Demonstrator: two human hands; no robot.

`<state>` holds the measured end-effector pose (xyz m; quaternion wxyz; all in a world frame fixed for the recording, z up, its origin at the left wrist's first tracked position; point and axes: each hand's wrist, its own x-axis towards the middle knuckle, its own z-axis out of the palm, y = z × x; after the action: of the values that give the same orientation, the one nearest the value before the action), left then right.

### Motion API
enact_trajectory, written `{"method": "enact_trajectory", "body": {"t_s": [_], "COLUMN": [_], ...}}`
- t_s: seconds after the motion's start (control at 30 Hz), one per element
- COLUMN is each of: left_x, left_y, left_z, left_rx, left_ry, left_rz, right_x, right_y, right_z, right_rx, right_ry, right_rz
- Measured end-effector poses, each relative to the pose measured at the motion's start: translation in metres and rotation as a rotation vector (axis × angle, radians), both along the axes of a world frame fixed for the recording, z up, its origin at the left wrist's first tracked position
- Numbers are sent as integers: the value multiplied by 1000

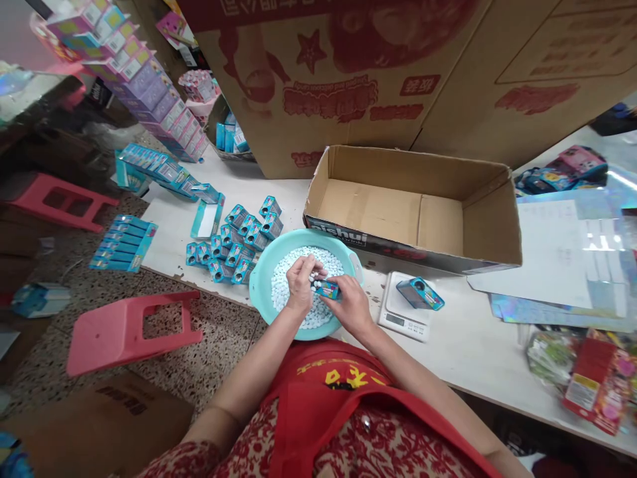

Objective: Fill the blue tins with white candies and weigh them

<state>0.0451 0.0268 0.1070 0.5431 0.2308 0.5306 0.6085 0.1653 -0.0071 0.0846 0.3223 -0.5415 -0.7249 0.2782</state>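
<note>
Turquoise colours the round basin (pixel 259 292) that we have at the near edge of the surface (pixel 462 338), right in front of our red apron (pixel 323 372). White pellets (pixel 281 282) fill much of it. Over them our hands are close together: the left hand (pixel 299 284) is curled around a few of these pellets, and the right hand (pixel 352 303) is clamped on a small blue box (pixel 327 288), its left end beside the curled fingers. We cannot tell whether the two hands touch.

To the right of the basin we see a white scale (pixel 419 326) with a tilted blue carton (pixel 421 294) on it. Behind stands a long open cardboard box (pixel 398 174), and beyond that rises a large printed carton (pixel 348 79). On our left, a cluster of blue boxes (pixel 241 242) stands near the basin, their dark round openings showing, and an open tray (pixel 208 218) lies just behind them. Farther off we have a leaning stack of pink and purple packs (pixel 156 96). A red stool (pixel 107 332) is on the floor to our left, while papers (pixel 542 259) lie at the right.
</note>
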Motion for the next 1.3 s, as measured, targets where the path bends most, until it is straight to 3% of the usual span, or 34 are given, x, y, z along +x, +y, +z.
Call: {"method": "enact_trajectory", "body": {"t_s": [0.27,0.53,0.63,0.7,0.77,0.83,0.93,1.0,1.1,1.2,1.3], "left_x": [2,-7,-32,-51,-63,-62,-39,-19,-1,-5,-20], "left_y": [-2,-1,3,2,-5,-18,-35,-41,-39,-30,-21], "left_z": [-4,-1,-15,-30,-45,-58,-72,-79,-85,-88,-80], "left_rx": [27,62,-21,-174,-303,-384,-515,-545,-500,-456,-420], "left_ry": [1,9,349,672,864,952,1094,1057,889,724,496], "left_rz": [-84,-16,14,-105,-235,-306,-464,-555,-565,-511,-434], "right_x": [-1,-1,7,14,20,24,25,24,23,24,24], "right_y": [1,0,-5,-7,-9,-9,-9,-10,-11,-10,-10], "right_z": [-8,-2,4,6,6,5,3,2,0,1,2], "right_rx": [-103,-148,-124,-123,-150,-169,-161,-164,-172,-162,-138], "right_ry": [84,221,308,339,344,353,368,369,368,365,335], "right_rz": [-38,-89,-101,-129,-168,-184,-180,-200,-224,-219,-213]}}
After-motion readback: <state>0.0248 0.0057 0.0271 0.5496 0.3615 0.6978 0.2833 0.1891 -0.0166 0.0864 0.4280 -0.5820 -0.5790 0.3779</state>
